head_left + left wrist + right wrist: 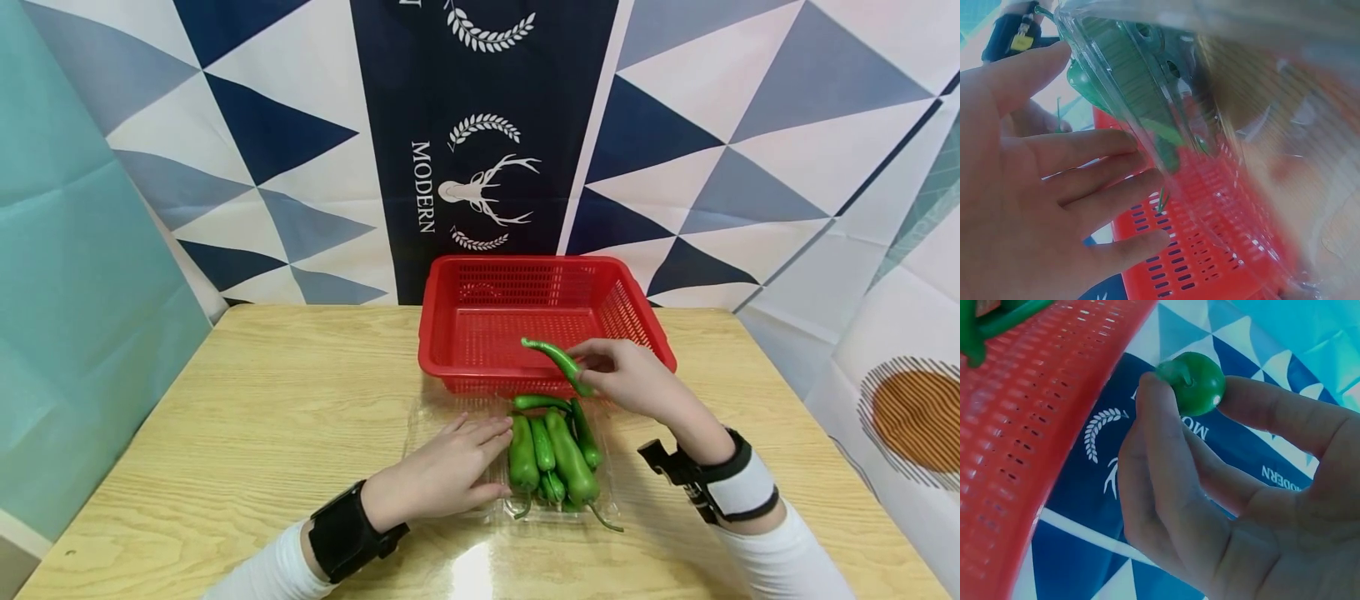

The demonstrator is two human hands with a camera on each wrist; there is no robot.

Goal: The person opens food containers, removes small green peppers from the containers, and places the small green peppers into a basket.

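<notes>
Several green peppers [570, 458] lie in a clear plastic container [611, 487] on the table. My right hand [633, 379] pinches one long green pepper [558, 357] between thumb and fingers, above the front rim of a red basket [435, 333]. In the right wrist view the held pepper [1200, 384] shows end-on between the fingertips of the right hand [1210, 500]. My left hand [450, 471], fingers extended, touches the left side of the pepper pile. The left wrist view has the left hand [1054, 169] with spread fingers against the clear plastic [1147, 125].
The wooden table [285, 417] extends to both sides of the basket and container. Behind it hangs a patterned cloth [315, 167] in blue, white and grey. The basket's visible interior holds nothing in the head view.
</notes>
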